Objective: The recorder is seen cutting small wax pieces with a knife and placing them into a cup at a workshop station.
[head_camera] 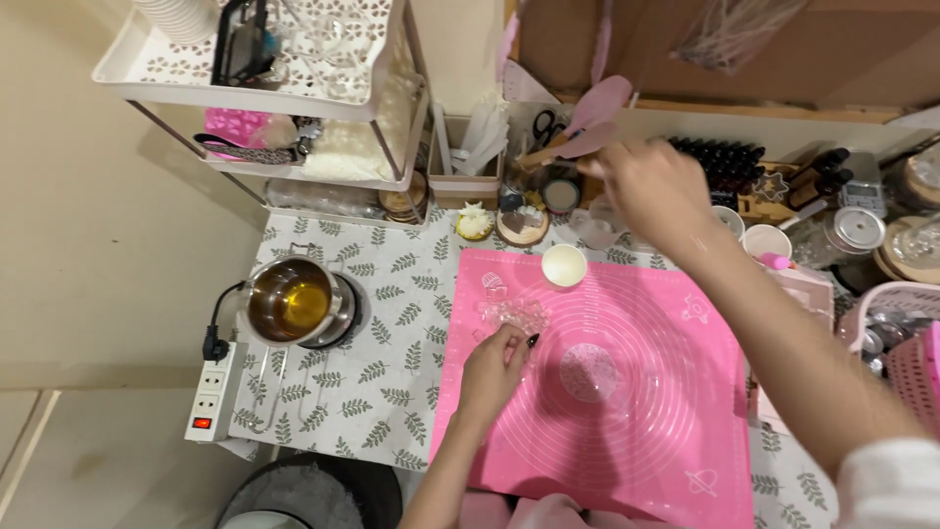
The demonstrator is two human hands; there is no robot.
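Note:
My left hand [493,370] rests on the pink silicone mat [666,431], its fingertips at a clear plastic mould [511,313] lying on the mat. My right hand [651,186] reaches to the back of the table and grips the wooden handle of a pink spatula [586,142] that stands among other utensils. A clear glass cup [589,372] sits in the mat's middle. A small white cup [564,264] stands at the mat's far edge.
A steel pot of yellow liquid [292,302] sits on a hotplate at the left, beside a white power strip [213,392]. A white tiered rack [294,78] stands back left. Dark bottles [725,162], jars and white cups crowd the back right. A pink basket [906,353] is at the right edge.

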